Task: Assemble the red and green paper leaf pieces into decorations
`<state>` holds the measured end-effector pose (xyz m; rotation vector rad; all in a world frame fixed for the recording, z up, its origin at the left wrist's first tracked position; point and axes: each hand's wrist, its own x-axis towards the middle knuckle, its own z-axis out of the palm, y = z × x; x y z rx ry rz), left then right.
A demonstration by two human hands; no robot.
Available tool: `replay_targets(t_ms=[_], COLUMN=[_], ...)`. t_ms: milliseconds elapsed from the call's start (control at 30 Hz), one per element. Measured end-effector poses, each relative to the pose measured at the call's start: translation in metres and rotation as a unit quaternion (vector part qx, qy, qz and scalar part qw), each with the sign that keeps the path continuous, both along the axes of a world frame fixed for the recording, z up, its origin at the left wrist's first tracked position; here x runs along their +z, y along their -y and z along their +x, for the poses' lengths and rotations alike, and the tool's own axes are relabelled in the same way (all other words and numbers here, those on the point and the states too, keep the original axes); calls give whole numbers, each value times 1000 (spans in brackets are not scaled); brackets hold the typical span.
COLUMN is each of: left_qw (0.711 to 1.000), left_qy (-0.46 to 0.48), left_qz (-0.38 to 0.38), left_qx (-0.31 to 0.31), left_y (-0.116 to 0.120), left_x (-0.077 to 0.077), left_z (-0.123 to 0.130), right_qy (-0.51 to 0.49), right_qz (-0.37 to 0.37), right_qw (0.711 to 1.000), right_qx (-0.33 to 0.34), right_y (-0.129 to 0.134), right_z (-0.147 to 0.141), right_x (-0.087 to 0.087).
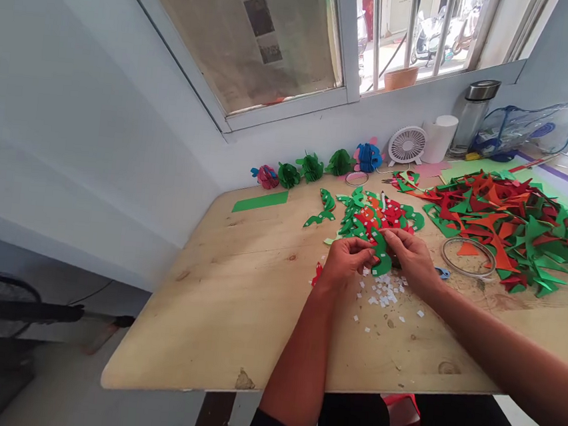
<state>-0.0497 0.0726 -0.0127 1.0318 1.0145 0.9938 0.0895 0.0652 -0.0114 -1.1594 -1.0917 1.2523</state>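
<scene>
A curved green paper piece (pixel 382 264) with small white squares on it is held between both hands above the table. My left hand (pixel 350 258) pinches its left side, fingers closed. On its upper right side, my right hand (pixel 411 252) is closed on the same piece. Just beyond the hands lies a pile of green, red and orange cut paper shapes (pixel 359 210), many with white squares. Small white paper squares (pixel 385 291) are scattered on the table just below the hands.
The wooden table (pixel 225 301) bears a large heap of paper scraps (pixel 495 213) and a tape roll (pixel 469 257) at right. Along the wall stand folded paper figures (pixel 312 167), a small fan (pixel 407 146) and a glass bottle (pixel 468 120). A green strip (pixel 259 202) lies at left.
</scene>
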Motion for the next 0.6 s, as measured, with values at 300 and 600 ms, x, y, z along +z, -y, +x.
replay_targets(t_ms=[300, 600], left_qw=[993, 997], left_qy=[48, 43], left_qz=[7, -31], left_qx=[107, 63], left_y=[0, -2], left_x=[8, 0], left_z=[1, 1], right_qy=[61, 43], right_qz=[28, 42], right_qw=[996, 996], right_qx=[51, 64], right_y=[-2, -3], right_z=[1, 0], right_x=[-12, -13])
